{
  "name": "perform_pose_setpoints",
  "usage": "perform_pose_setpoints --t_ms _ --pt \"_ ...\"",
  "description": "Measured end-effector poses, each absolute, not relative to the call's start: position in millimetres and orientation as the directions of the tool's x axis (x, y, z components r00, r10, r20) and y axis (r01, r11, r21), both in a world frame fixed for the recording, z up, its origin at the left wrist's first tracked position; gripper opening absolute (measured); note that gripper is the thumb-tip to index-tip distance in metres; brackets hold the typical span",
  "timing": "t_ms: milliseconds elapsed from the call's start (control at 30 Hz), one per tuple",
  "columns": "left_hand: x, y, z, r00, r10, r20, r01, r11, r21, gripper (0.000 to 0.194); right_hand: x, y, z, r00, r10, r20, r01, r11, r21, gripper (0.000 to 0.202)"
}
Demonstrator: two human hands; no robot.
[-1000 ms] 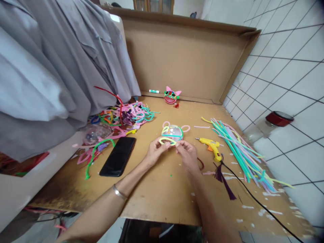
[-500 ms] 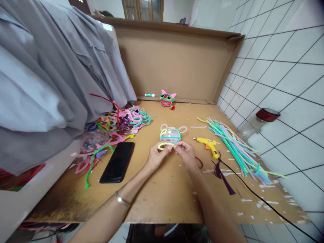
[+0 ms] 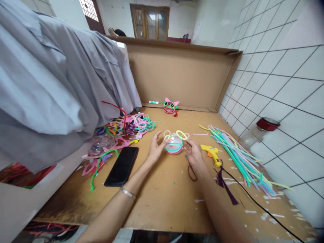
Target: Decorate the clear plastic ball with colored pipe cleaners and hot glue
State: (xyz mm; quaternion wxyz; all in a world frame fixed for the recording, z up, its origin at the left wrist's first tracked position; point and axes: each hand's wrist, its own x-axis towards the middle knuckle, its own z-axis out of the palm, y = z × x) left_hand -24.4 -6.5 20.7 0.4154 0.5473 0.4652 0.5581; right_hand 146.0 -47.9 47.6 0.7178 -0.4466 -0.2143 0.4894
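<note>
A clear plastic ball (image 3: 173, 147) trimmed with green, pink and teal pipe cleaner stands on the table in front of me. Two pink loops stick up from its top, and a small yellow loop sits at its upper left. My right hand (image 3: 193, 151) pinches a bent yellow pipe cleaner loop (image 3: 181, 135), held over the ball's upper right. At the ball's left side is my left hand (image 3: 156, 147), fingers apart, its thumb at or touching the ball. Red-handled scissors (image 3: 192, 172) lie partly hidden beneath my right wrist.
A yellow glue gun (image 3: 211, 153) with a black cord, a purple tassel (image 3: 225, 187) and a bundle of pipe cleaners (image 3: 234, 153) lie right. Left are a phone (image 3: 122, 166) and a heap of pipe cleaner scraps (image 3: 131, 126). A decorated animal head (image 3: 170, 106) stands behind.
The yellow loop, earlier between both hands before the ball, is now in my right hand at the ball's upper right. My left hand has let go of it and spread beside the ball.
</note>
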Motion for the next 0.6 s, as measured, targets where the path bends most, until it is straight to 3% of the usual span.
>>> perform_pose_setpoints --t_ms 267,400,600 --pt "-14.4 -7.8 15.8 0.063 0.969 0.239 0.060 -0.242 0.968 0.043 149.7 -51.4 43.6 0.350 0.934 -0.074 -0.454 0.100 -0.886 0.015" --pt "-9.2 -19.0 16.4 0.101 0.956 0.276 0.069 -0.283 0.957 0.051 154.3 -59.9 38.6 0.330 0.944 0.011 -0.341 0.130 -0.931 0.015" --pt "-0.1 -36.6 24.3 0.097 0.937 0.337 0.222 -0.350 0.910 0.063 153.3 -75.5 32.5 0.368 0.923 0.111 -0.266 0.219 -0.939 0.012"
